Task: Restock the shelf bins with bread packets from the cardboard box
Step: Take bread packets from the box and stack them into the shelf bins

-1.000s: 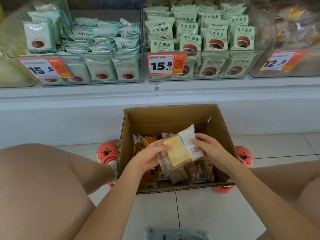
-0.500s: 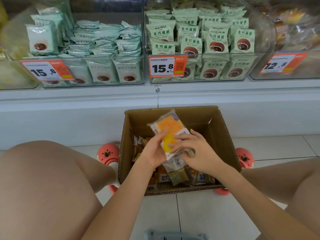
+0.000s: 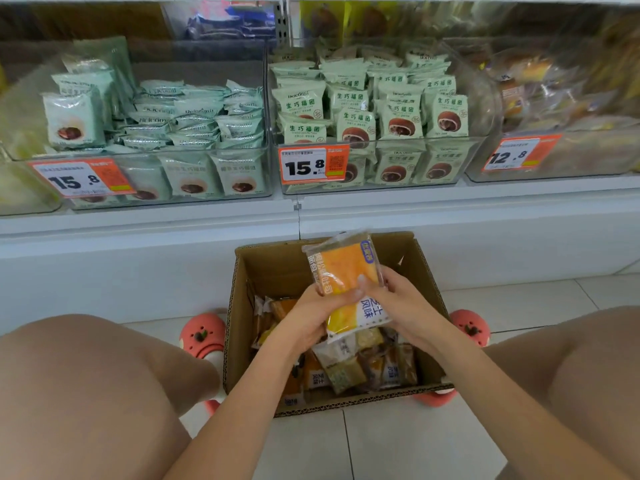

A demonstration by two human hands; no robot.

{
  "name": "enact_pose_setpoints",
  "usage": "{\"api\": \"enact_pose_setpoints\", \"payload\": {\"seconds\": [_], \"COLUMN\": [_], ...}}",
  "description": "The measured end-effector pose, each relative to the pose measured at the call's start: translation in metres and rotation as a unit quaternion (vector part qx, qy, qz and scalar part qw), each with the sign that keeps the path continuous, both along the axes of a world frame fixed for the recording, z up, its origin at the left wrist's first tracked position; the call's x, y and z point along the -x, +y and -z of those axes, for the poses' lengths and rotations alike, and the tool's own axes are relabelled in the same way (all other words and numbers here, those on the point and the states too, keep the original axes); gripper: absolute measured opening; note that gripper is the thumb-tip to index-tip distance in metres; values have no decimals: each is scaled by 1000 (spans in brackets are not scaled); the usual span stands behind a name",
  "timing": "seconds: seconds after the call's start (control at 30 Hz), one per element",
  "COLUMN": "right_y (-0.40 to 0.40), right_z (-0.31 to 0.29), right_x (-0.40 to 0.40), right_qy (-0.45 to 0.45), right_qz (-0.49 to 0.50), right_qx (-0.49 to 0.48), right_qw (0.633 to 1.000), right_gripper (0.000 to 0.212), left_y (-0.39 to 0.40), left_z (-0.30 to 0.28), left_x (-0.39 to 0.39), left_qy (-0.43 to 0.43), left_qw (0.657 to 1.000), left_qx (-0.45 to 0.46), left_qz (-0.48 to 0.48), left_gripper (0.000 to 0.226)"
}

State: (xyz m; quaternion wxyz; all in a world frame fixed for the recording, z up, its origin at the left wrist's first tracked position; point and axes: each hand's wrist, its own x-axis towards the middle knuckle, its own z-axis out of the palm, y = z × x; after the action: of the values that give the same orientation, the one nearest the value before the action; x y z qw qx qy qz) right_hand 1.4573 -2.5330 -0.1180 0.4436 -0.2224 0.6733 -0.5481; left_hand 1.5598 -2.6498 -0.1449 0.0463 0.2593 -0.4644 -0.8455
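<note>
i hold the bread packet (image 3: 346, 275) above the cardboard box (image 3: 426, 289), left hand (image 3: 311, 313) and right hand (image 3: 401, 303) both curled round its lower half. the film looks slick and crinkly, the slice inside soft and flat; squeezing could crush it, or it could slide free before reaching the clear plastic shelf bins (image 3: 374, 174).

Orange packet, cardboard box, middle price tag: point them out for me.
Orange packet (image 3: 343, 268), head view, on its orange front.
Cardboard box (image 3: 270, 263), head view, on its inner back wall.
Middle price tag (image 3: 304, 167), head view, on the printed 15.8.
</note>
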Motion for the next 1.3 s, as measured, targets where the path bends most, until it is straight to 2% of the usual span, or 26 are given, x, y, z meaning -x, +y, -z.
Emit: {"api": "enact_pose_setpoints", "payload": {"seconds": [0.07,0.17,0.3,0.4,0.47,0.5,0.57,0.6,0.67,0.77,0.83,0.97,1.03,1.17,1.23,1.3], "right_y": [6,12,24,34,37,36,30,27,21,7,-2,-17,-27,-54,-67,-76], "right_z": [-13,-52,-141,-224,-279,-302,-341,-357,-383,-412,-425,-455,-469,-479,-475,-470], "right_x": [11,34,76,107,139,155,181,193,213,236,250,276,287,301,305,304], "right_qy": [-26,-35,40,129,202,243,302,306,301,336,360,406,419,443,507,595], "right_qz": [28,38,57,87,130,138,151,155,138,123,141,203,219,239,238,210], "right_qx": [14,24,46,99,127,123,108,112,127,95,75,41,37,25,-31,-126], "right_qw": [999,998,996,983,962,952,935,933,935,929,919,890,880,864,828,766], "right_gripper": [37,44,33,19,13,20,48,50,30,25,25,26,28,26,25,24], "left_y": [-2,-6,-18,-30,-36,-38,-44,-47,-54,-67,-77,-87,-85,-86,-92,-98], "left_z": [-17,-60,-148,-221,-266,-288,-327,-344,-376,-410,-422,-433,-436,-430,-424,-423], "left_x": [6,22,61,97,123,136,165,180,211,260,293,341,357,364,362,359], "left_qy": [-13,-24,20,87,140,162,197,211,222,209,192,155,127,83,79,83], "left_qw": [997,987,959,889,818,783,730,710,664,600,592,631,608,566,546,553], "left_qx": [69,156,284,445,552,595,649,666,707,765,778,760,781,802,809,803], "left_qz": [10,26,2,-63,-78,-78,-85,-91,-102,-103,-87,-7,59,170,204,206], "left_gripper": [45,33,22,9,11,14,17,14,9,9,13,19,19,35,37,39]}}
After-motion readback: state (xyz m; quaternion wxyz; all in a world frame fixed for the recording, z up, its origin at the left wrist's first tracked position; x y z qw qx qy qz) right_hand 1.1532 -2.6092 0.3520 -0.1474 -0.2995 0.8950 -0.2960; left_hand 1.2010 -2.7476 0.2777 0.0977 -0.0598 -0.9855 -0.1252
